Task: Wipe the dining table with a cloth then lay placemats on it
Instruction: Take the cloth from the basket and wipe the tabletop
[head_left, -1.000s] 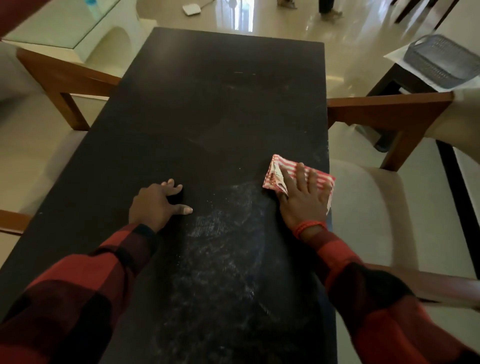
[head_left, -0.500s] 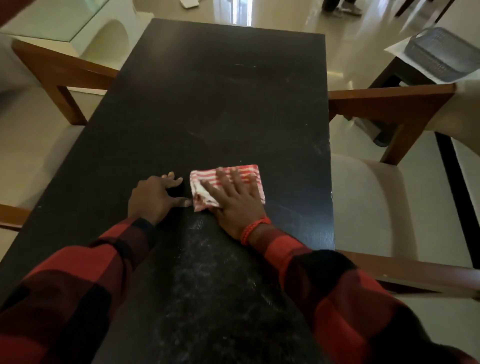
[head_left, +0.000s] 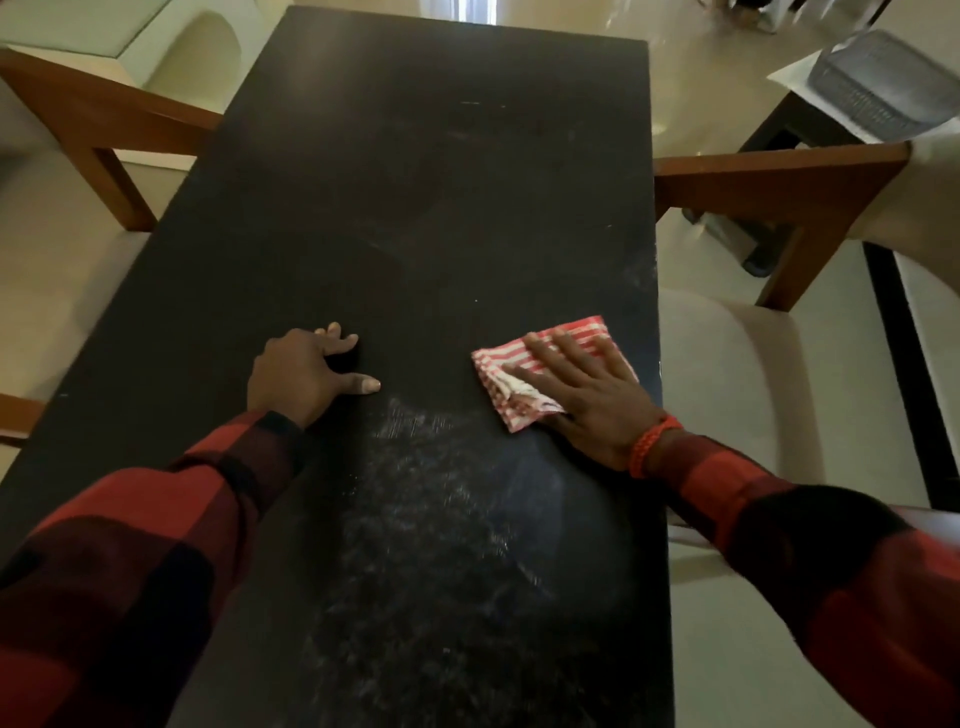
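A long black dining table (head_left: 415, 182) fills the middle of the view, with pale streaky marks on its near half. A folded red-and-white striped cloth (head_left: 519, 384) lies near the table's right edge. My right hand (head_left: 582, 400) presses flat on the cloth with straight, spread fingers. My left hand (head_left: 301, 374) rests on the table to the left of the cloth, fingers bent against the surface and thumb stretched out, holding nothing. No placemats show on the table.
Wooden chairs with pale cushions stand on both sides: one at the right (head_left: 753, 374), one at the left (head_left: 88, 124). A dark side table at the far right carries a grey basket (head_left: 878, 88). Glossy pale floor surrounds the table.
My right hand swept the cloth from the right edge to the middle beside my left hand, then back toward the right edge. My left hand stayed in place.
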